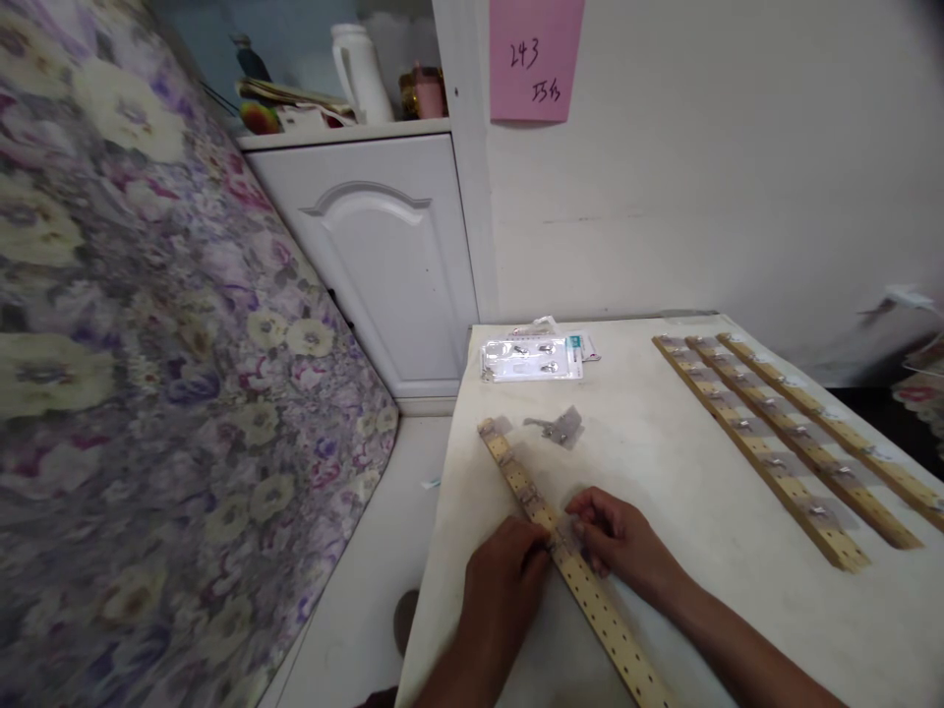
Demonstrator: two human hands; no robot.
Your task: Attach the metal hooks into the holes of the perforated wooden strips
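Note:
A pale wooden strip (599, 602) with rows of small holes runs diagonally across the white table. Several clear plastic pieces with small metal hooks (529, 492) sit along its far part. My left hand (505, 570) is closed at the strip's left edge, its fingertips pressed together by one clear piece (559, 544). From the right side, my right hand (616, 536) has its fingers curled close to that same piece. What either hand pinches is too small and covered to make out. A small heap of loose clear hook pieces (561, 429) lies just beyond the hands.
Clear blister packs of hooks (531, 359) lie at the table's far left. Three wooden strips with hook pieces (744, 425) line the right side. A floral curtain (184, 393) hangs left, beside a white cabinet (390, 265). A pink note (535, 59) is on the wall.

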